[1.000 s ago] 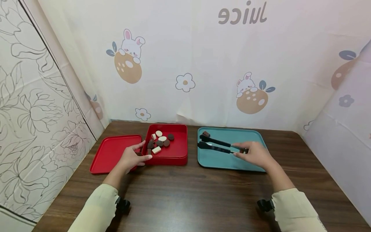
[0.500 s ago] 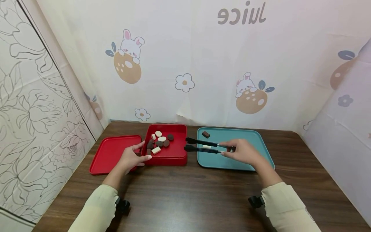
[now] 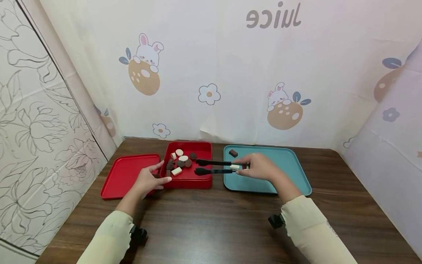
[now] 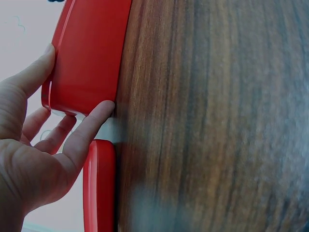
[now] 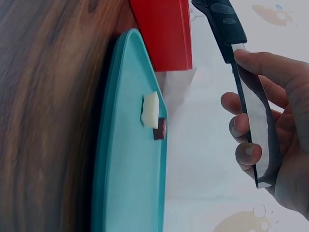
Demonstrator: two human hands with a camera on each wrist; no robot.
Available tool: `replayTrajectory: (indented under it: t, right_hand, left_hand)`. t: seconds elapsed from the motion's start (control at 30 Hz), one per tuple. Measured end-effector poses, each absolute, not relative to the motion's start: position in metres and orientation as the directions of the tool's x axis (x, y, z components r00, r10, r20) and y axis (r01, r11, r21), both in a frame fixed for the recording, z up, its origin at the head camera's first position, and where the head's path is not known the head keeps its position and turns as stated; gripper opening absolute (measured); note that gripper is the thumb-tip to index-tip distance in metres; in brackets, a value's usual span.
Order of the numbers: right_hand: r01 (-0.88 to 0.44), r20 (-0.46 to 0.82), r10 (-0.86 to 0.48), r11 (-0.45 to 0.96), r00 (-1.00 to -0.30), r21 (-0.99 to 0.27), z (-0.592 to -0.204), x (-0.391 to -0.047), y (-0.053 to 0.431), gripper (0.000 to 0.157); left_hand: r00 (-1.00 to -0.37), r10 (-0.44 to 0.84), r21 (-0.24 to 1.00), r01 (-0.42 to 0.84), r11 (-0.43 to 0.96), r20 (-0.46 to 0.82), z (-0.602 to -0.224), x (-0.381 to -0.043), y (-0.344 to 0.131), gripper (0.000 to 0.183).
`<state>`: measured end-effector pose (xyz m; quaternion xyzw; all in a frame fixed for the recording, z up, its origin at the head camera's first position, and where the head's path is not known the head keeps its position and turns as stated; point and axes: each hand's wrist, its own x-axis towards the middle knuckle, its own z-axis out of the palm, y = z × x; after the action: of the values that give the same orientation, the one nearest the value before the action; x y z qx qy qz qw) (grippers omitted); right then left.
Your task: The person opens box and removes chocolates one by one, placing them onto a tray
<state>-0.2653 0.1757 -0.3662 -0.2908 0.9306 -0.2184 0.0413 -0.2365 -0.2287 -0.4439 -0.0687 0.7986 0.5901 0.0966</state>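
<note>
Your right hand (image 3: 258, 166) and the tongs (image 3: 214, 162) are farther left than a second ago, with the tips off the blue tray (image 3: 250, 185) and over the red box (image 3: 189, 183). Your left hand (image 3: 148, 179) is nearest to you. Its fingers are spread and touch the near left corner of the box, which sits on the table (image 3: 211, 220). Your right hand's grip pinches the tongs. The tongs are long from side to side, and their two tips point left. The tips are spread, and you see no piece between them. A brown round piece (image 3: 188, 163) lies in the box just left of the tips, with most of the other pieces bunched past it. Your left hand is nearer to that bunch; your right hand is nearer to the blue tray. On that tray, a white piece (image 3: 234, 167) shows between the arms of the tongs. Farther back on the tray lies a dark brown block (image 3: 233, 153). You cannot tell how high the tips are.
</note>
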Motion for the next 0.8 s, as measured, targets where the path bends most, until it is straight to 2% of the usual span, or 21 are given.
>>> replayTrajectory:
  t: [0.43, 0.8]
  right_hand:
    - [-0.598, -0.009, -0.646, 0.713, -0.764, -0.367, -0.361, -0.279, 0.141, 0.033]
    - [-0.586, -0.083, -0.646, 0.733, -0.759, -0.345, -0.362, -0.289, 0.120, 0.034]
  left_hand:
    - [-0.970, -0.008, 0.924, -0.235, 0.303, -0.244, -0.443, -0.236, -0.229, 0.092]
    - [-0.972, -0.005, 0.927, -0.225, 0.300, -0.235, -0.442, -0.236, -0.228, 0.092]
